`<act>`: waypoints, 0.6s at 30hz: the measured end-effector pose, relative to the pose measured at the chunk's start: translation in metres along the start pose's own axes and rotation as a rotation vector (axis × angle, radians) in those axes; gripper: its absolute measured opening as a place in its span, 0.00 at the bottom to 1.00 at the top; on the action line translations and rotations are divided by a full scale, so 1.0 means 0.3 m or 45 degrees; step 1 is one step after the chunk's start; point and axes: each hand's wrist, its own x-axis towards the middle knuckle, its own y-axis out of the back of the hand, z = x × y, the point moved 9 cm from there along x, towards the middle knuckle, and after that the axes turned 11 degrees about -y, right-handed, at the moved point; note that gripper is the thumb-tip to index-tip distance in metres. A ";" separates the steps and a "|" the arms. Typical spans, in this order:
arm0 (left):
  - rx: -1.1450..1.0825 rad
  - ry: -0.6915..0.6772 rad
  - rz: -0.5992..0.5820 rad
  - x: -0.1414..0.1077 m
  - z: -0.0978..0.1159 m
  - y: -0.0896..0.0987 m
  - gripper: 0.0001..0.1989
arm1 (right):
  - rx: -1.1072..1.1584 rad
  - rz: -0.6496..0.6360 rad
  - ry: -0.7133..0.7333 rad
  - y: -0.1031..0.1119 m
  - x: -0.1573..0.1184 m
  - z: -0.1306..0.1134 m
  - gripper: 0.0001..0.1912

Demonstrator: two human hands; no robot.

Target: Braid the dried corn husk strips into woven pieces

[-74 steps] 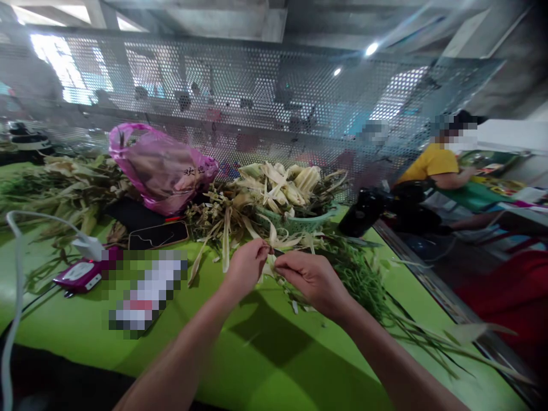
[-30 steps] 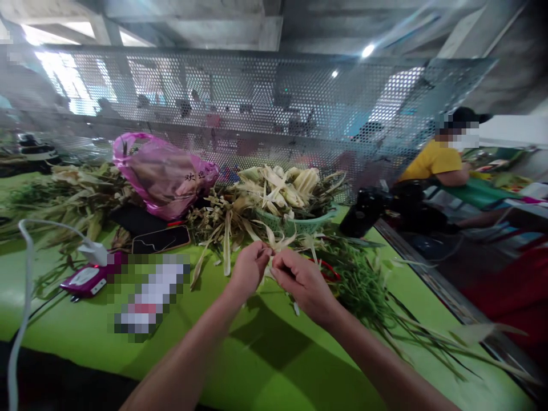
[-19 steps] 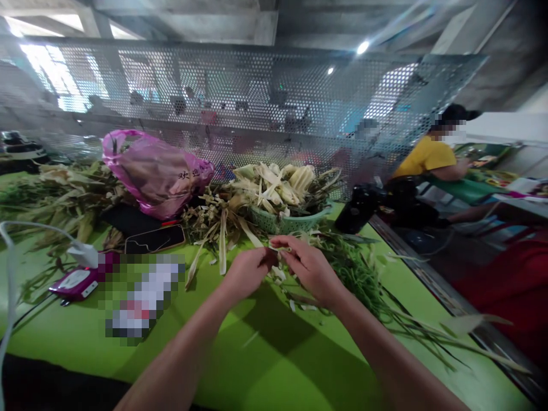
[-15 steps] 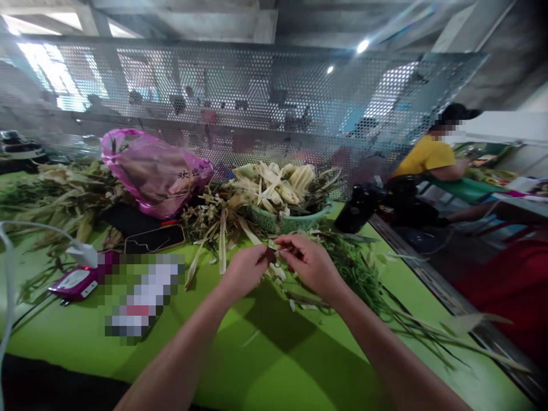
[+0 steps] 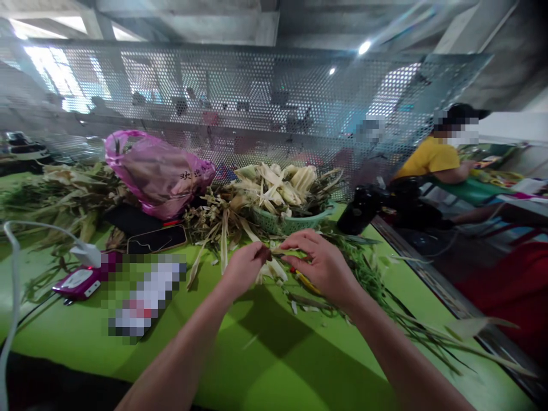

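My left hand [image 5: 248, 265] is closed, its thumb and fingertips pinching one end of a small piece of corn husk [image 5: 278, 252]. My right hand [image 5: 317, 260] pinches the other end, with its fingers curled over it. The piece is thin and partly hidden by the fingers. Beneath my right hand lies a tool with a yellow and red handle [image 5: 307, 282], partly covered. Just beyond both hands stands a green plastic basket [image 5: 291, 222], heaped with pale dried corn husks [image 5: 278, 185]. Loose husk scraps [image 5: 274, 271] lie on the green table [image 5: 274, 354] below my hands.
Green stems [image 5: 363, 274] trail along the right side, near a black bottle [image 5: 357, 208]. At left are a pink plastic bag [image 5: 158, 174], a phone [image 5: 157, 240] and a purple power strip [image 5: 81, 283] with a white cable. A co-worker in yellow [image 5: 432, 157] sits beyond the right edge.
My right hand has turned and opened out slightly around the husk piece, moving a little right. More of the yellow handle shows beneath it. My left hand stays nearly in place.
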 end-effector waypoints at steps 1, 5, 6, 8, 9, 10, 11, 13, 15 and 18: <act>0.032 -0.004 -0.010 -0.002 0.004 0.003 0.13 | -0.049 -0.020 0.029 0.007 -0.003 -0.013 0.06; 0.137 -0.067 -0.047 -0.020 0.041 0.014 0.14 | -0.073 -0.106 0.045 0.027 -0.007 -0.032 0.05; 0.152 -0.094 -0.057 -0.024 0.051 0.013 0.13 | -0.027 -0.125 0.031 0.031 -0.007 -0.032 0.05; 0.165 -0.160 -0.102 -0.032 0.071 -0.001 0.12 | 0.079 -0.159 -0.012 0.034 -0.005 -0.028 0.06; 0.153 -0.193 -0.147 -0.036 0.080 -0.015 0.12 | 0.124 -0.165 -0.033 0.036 -0.004 -0.024 0.06; 0.121 -0.224 -0.210 -0.040 0.090 -0.034 0.11 | 0.157 -0.158 -0.051 0.039 -0.002 -0.019 0.05; 0.063 -0.252 -0.294 -0.045 0.102 -0.058 0.11 | 0.177 -0.139 -0.066 0.043 0.000 -0.011 0.05; -0.139 -0.292 -0.499 -0.064 0.135 -0.107 0.09 | 0.198 -0.090 -0.087 0.048 0.007 0.011 0.05; -0.417 -0.285 -0.678 -0.088 0.174 -0.139 0.08 | 0.233 -0.064 -0.126 0.042 0.016 0.045 0.05; -0.808 -0.153 -0.679 -0.097 0.197 -0.126 0.10 | 0.352 -0.057 -0.241 0.017 0.030 0.112 0.07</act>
